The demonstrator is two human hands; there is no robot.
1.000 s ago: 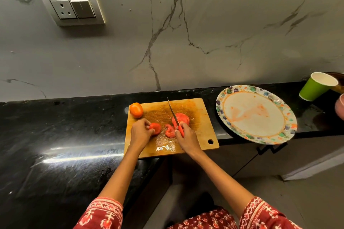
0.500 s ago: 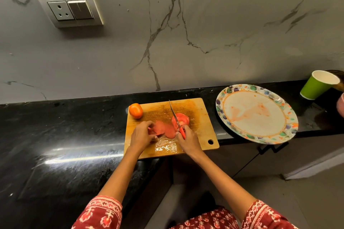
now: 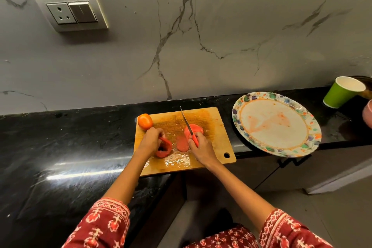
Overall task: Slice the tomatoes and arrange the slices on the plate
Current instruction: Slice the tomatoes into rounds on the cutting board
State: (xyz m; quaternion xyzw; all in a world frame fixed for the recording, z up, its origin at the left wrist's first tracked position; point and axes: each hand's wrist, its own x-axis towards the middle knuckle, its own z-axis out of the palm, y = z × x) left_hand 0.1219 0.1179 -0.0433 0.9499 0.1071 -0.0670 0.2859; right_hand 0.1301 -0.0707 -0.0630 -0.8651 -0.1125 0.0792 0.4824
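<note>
Your left hand (image 3: pixel 151 141) covers the far part of the tomato piece (image 3: pixel 163 148), so you cannot see how the fingers lie on it. Your right hand (image 3: pixel 202 149) hides most of the red knife handle (image 3: pixel 194 140). At the right edge, a pink object (image 3: pixel 368 113) is cut off; you cannot tell what it is.

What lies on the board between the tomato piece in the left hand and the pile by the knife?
In the head view, one flat red tomato slice lies on the wooden cutting board between them.
</note>
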